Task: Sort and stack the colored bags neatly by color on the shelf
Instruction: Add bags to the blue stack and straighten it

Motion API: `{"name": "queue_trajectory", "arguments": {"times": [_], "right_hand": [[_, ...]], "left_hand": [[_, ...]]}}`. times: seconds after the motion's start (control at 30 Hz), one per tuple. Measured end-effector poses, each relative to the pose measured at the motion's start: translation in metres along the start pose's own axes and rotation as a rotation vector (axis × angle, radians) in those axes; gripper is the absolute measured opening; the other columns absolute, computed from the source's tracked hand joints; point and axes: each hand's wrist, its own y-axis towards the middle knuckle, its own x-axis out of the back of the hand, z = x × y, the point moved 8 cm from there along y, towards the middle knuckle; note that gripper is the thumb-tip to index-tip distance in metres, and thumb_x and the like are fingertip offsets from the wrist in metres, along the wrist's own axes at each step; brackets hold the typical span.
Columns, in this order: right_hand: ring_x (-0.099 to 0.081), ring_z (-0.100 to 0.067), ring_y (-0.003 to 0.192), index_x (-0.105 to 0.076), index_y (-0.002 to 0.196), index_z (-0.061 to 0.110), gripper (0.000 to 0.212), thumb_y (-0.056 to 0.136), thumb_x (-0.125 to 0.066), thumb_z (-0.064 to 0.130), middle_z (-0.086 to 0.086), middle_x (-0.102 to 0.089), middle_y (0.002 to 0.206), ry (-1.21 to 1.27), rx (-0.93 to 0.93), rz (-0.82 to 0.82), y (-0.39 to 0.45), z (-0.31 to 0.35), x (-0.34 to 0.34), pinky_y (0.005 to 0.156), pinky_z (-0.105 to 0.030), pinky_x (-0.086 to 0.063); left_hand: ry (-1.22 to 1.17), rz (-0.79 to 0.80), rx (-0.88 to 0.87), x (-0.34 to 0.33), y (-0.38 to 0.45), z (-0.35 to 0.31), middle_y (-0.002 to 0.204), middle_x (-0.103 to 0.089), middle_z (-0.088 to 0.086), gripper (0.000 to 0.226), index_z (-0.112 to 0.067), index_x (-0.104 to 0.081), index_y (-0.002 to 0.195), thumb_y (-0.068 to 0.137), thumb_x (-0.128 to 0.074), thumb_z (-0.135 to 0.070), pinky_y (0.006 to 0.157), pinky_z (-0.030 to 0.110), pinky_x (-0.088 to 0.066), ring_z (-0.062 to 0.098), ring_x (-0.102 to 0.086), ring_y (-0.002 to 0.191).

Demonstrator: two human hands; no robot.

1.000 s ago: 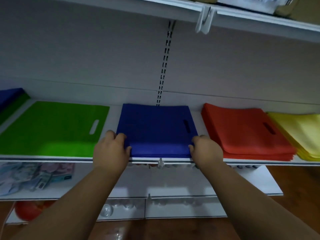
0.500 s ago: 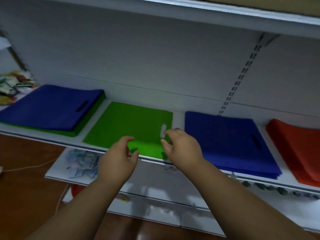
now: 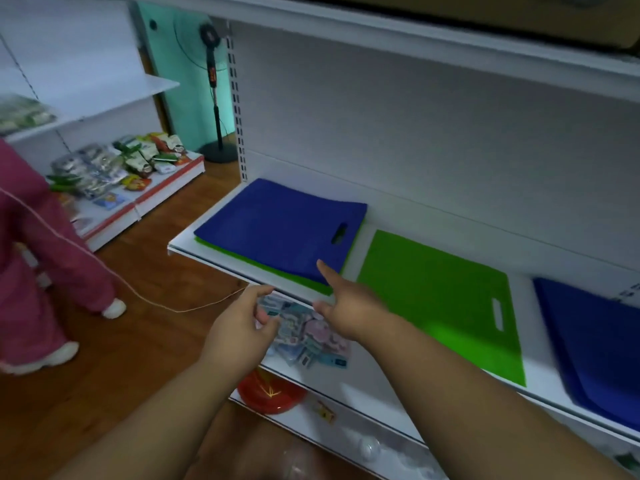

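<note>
Bags of blue lie at the left end of the white shelf [image 3: 214, 251]: this blue stack [image 3: 280, 226] rests on a green bag [image 3: 263, 268] whose edge shows along its near and right sides, and a handle slot is cut near its right edge. Left of the shelf, across the wooden floor, a person in a pink suit [image 3: 41, 244] stands beside a low rack of packets [image 3: 114, 164], with a standing fan [image 3: 213, 81] far behind. The left hand [image 3: 239, 330] hovers below the shelf's near edge, fingers loosely curled and holding nothing. The right hand [image 3: 346, 310] reaches forward, forefinger straight with its tip at the near right corner of the blue stack; whether it touches is unclear. It holds nothing. Right of these, a single green bag [image 3: 446, 299] lies flat, apart from the first pile. At the far right another blue stack [image 3: 599, 351] runs out of view. Beneath, a lower shelf carries small packets [image 3: 308, 337].
</note>
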Motion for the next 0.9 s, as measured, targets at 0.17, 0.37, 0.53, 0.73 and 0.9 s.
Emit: {"name": "queue_trajectory", "arguments": {"times": [0.17, 0.37, 0.53, 0.73, 0.9], "right_hand": [[-0.056, -0.032, 0.115, -0.015, 0.153, 0.042, 0.067, 0.096, -0.048, 0.053, -0.014, -0.054, 0.133, -0.003, -0.04, -0.018, 0.01, 0.002, -0.007, 0.089, -0.035, -0.047], [-0.059, -0.029, 0.093, -0.066, 0.104, 0.013, 0.029, 0.095, -0.057, 0.039, -0.011, -0.059, 0.107, 0.236, -0.099, -0.466, -0.015, 0.0, 0.009, 0.077, -0.033, -0.044], [-0.061, -0.026, 0.095, -0.066, 0.109, 0.015, 0.017, 0.095, -0.06, 0.021, -0.007, -0.062, 0.111, 0.285, -0.037, -0.554, -0.035, -0.011, 0.027, 0.072, -0.027, -0.039], [-0.062, -0.033, 0.106, -0.058, 0.134, 0.014, 0.042, 0.093, -0.063, 0.015, -0.012, -0.064, 0.125, 0.129, 0.025, -0.686, -0.071, -0.053, 0.054, 0.081, -0.037, -0.051], [-0.065, -0.03, 0.093, -0.06, 0.133, 0.019, 0.043, 0.091, -0.067, 0.018, -0.007, -0.068, 0.108, 0.062, -0.033, -0.734, -0.124, -0.122, 0.079, 0.071, -0.028, -0.048]], "left_hand": [[-0.351, 0.048, 0.163, 0.001, 0.008, 0.02, 0.094, -0.063, 0.002, 0.041, -0.036, -0.052, 0.126, 0.092, -0.065, -0.018, 0.058, 0.022, -0.046, 0.009, -0.06, 0.07], [-0.508, 0.032, 0.269, 0.024, 0.019, 0.041, 0.119, -0.058, -0.006, 0.058, -0.038, -0.038, 0.143, 0.093, -0.065, -0.026, 0.077, 0.033, -0.057, 0.017, -0.068, 0.091], [-0.57, -0.175, 0.325, 0.054, 0.031, 0.049, 0.101, -0.059, -0.009, 0.037, -0.028, -0.05, 0.133, 0.098, -0.059, -0.019, 0.083, 0.042, -0.058, 0.019, -0.066, 0.081], [-0.205, -0.098, 0.158, 0.031, 0.014, 0.03, 0.104, -0.066, -0.003, 0.017, -0.03, -0.069, 0.099, 0.091, -0.066, -0.015, 0.08, 0.03, -0.051, 0.012, -0.062, 0.089], [0.108, 0.04, -0.099, -0.019, -0.01, -0.027, 0.118, -0.065, -0.006, 0.033, -0.031, -0.068, 0.117, 0.087, -0.07, -0.018, 0.092, 0.028, -0.048, 0.013, -0.06, 0.104]]}}
